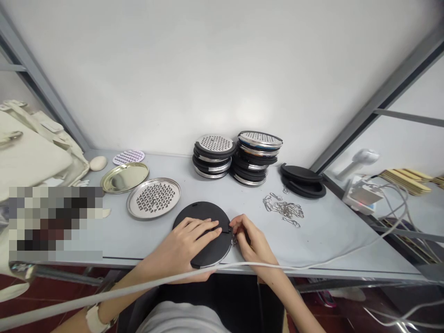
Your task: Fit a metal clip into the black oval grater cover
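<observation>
Head view: black disc [204,231] under both hands shows no legible writing.

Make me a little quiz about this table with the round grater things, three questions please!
1. True or false: the left hand lies flat on the black round disc.
2. Which lies nearest the right hand? A) the gold lid B) the pile of metal clips C) the purple perforated disc
3. Fill in: at the back of the table stand ___ stacks of graters side by side.

Key:
1. True.
2. B; the fingertips pinch something small and shiny at the disc's edge, too small to tell.
3. Two.
</observation>
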Demonstrator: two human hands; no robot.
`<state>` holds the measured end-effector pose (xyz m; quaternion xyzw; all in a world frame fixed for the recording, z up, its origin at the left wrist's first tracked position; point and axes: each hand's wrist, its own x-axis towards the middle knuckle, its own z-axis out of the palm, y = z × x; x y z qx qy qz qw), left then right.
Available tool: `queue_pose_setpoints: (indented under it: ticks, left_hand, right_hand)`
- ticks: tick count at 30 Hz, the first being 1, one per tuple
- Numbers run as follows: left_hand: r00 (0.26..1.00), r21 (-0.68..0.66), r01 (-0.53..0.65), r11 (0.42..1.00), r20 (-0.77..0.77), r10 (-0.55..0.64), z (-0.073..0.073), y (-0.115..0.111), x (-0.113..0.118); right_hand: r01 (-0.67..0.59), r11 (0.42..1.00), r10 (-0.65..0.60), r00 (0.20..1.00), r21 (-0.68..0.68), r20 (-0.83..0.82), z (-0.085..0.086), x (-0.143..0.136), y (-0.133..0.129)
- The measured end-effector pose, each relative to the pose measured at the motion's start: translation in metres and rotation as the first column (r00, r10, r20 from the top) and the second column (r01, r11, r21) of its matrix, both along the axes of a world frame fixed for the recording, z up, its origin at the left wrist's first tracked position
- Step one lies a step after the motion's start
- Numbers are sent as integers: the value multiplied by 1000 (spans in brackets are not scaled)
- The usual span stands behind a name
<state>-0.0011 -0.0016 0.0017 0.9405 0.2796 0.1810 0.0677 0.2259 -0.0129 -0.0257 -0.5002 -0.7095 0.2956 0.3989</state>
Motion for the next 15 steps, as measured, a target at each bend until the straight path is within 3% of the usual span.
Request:
queue_pose_setpoints:
  ticks: [15]
  left_hand:
    - [1000,5,5,1000,9,-5,2,0,1]
  right_hand:
    - [-5,999,3,999,49,42,-3,-2,-1]
